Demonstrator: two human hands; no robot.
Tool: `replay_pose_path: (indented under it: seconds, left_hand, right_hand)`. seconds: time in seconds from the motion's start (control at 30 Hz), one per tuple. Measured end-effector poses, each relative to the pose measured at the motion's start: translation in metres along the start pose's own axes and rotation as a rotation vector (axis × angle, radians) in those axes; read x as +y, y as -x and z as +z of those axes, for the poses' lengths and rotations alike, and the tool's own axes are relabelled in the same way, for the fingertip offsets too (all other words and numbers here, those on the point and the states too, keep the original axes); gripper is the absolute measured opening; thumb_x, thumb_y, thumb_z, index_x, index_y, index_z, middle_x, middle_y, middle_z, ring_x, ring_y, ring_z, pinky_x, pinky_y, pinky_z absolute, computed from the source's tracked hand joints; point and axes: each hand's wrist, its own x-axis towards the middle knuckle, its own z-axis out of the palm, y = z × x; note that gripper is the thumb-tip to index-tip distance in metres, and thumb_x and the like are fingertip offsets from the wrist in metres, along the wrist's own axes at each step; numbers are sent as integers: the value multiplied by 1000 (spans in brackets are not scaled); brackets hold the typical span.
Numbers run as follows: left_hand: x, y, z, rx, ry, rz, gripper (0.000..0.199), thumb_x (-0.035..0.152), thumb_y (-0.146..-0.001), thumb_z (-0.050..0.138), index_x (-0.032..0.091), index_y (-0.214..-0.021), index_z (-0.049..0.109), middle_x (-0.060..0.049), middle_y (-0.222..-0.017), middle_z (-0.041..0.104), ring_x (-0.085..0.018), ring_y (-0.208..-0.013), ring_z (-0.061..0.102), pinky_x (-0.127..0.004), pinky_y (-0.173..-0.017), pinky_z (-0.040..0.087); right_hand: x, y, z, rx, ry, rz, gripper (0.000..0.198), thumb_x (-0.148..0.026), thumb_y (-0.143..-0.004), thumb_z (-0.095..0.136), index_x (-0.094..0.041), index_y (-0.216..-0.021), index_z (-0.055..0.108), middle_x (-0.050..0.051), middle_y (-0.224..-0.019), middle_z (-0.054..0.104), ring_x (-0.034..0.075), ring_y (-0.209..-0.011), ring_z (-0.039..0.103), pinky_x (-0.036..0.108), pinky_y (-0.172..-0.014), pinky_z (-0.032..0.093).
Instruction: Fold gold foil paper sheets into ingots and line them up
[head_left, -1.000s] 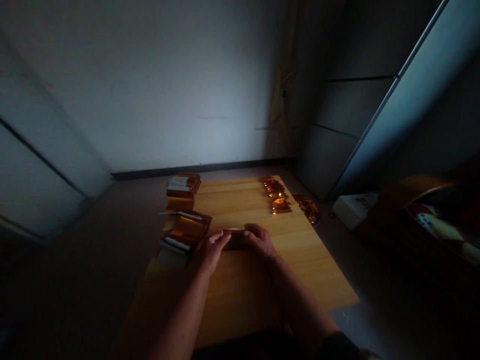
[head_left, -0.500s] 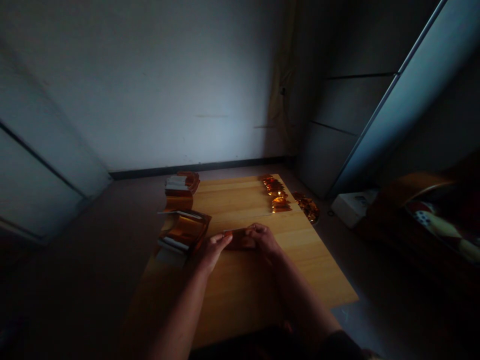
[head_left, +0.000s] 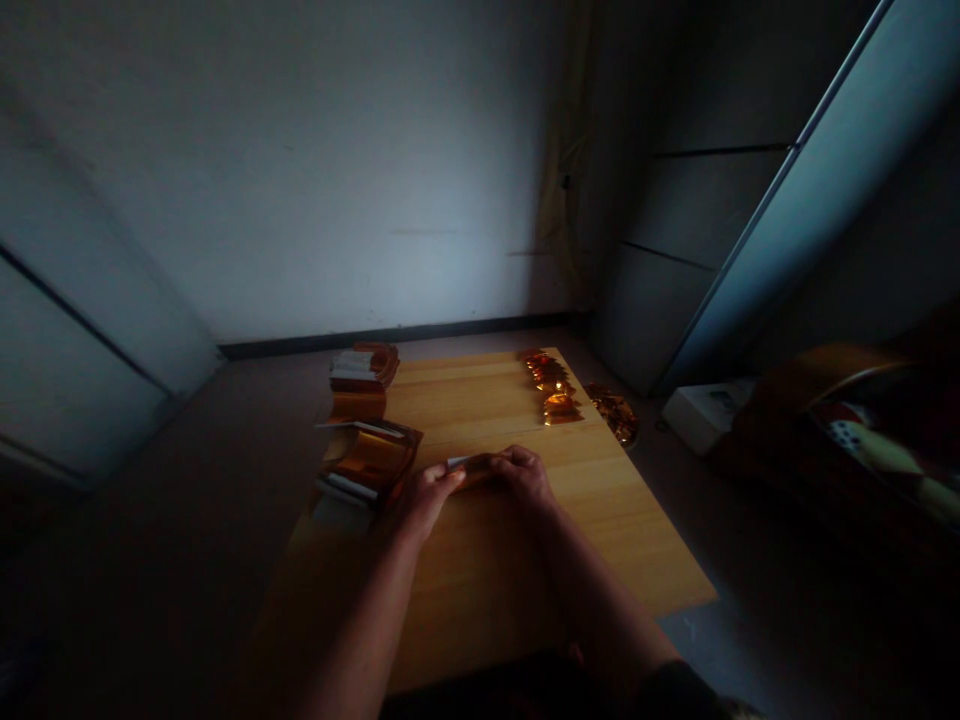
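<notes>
Our left hand [head_left: 433, 490] and right hand [head_left: 527, 480] pinch coppery foil [head_left: 478, 468] over the table [head_left: 600, 510], a white box [head_left: 691, 418], contents unclear, to its right.

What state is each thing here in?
Copper-colored sheet, held; exact fold unclear
Left hand, pinching the sheet's left end
Right hand, pinching its right end
Left-side copper-colored sheets, loosely stacked, curved
Shiny foil pieces, bunched in a row
Wooden table, bearing sheets and foil

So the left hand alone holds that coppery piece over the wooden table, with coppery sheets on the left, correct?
Not alone: the head view shows the left hand and right hand both holding the coppery piece over the wooden table. The coppery sheets are on the left.
</notes>
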Motion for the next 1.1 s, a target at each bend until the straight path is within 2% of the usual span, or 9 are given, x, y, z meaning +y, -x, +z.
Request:
replay_pose_path:
  seconds: [0.1,0.2,0.3,0.4,0.47,0.6,0.8,0.9,1.1]
  left_hand:
    - [2,-3,5,58,-153,-7,29,39,-74,53,20,-88,69,0,-76,71,-18,-76,64,-24,-67,45]
    - [2,-6,12,132,-408,3,20,28,-75,52,19,-83,69,0,-70,68,-15,-68,61,-22,-63,42]
    - [-2,-8,18,162,-615,73,18,20,-76,52,17,-85,68,-4,-77,69,-16,-73,61,-24,-68,42]
    - [-8,-9,22,194,-681,143,29,15,-79,51,18,-104,65,-7,-92,69,-18,-83,62,-27,-74,44]
    - [-10,-9,23,224,-695,169,43,13,-80,49,20,-122,55,-8,-101,68,-18,-89,61,-28,-77,45]
    - [-11,-7,23,256,-840,202,56,15,-80,51,20,-135,42,-8,-95,66,-19,-86,60,-29,-78,45]
    - [-4,-2,18,279,-951,388,35,18,-79,53,22,-113,60,-10,-104,61,-25,-99,53,-36,-87,43]
    - [0,-1,18,215,-1013,441,28,14,-79,51,25,-100,66,-9,-112,60,-25,-102,51,-39,-88,41]
    - [1,0,14,63,-1059,489,30,15,-83,46,28,-100,67,-6,-114,65,-25,-110,50,-43,-89,36]
  right_hand:
    - [6,-5,1,49,183,11,19,-36,-66,63,-18,-62,54,-6,-54,51,10,-52,44,22,-52,34]
    - [6,-8,3,84,579,-8,17,-31,-72,59,-19,-62,56,-5,-52,52,10,-50,44,21,-50,30]
    - [2,-7,7,94,941,-83,15,-29,-80,55,-19,-69,61,-1,-64,61,11,-56,50,21,-52,29]
    - [1,-4,11,92,1172,-139,14,-28,-85,53,-20,-78,62,2,-78,65,12,-65,55,22,-54,29]
    - [2,-3,13,80,1269,-152,16,-29,-89,50,-20,-82,62,3,-81,66,12,-68,57,22,-55,30]
    - [5,-3,15,57,1365,-178,17,-30,-91,49,-20,-83,61,3,-82,65,13,-70,58,23,-55,29]
    - [13,-6,14,74,1391,-214,20,-32,-92,48,-20,-83,60,4,-81,64,14,-70,58,24,-56,30]
    - [16,-7,13,84,1387,-235,20,-31,-93,47,-20,-82,60,5,-80,63,14,-71,57,23,-57,31]
    - [10,-4,12,58,1406,-253,15,-28,-91,50,-20,-82,60,5,-82,63,15,-73,57,24,-58,32]
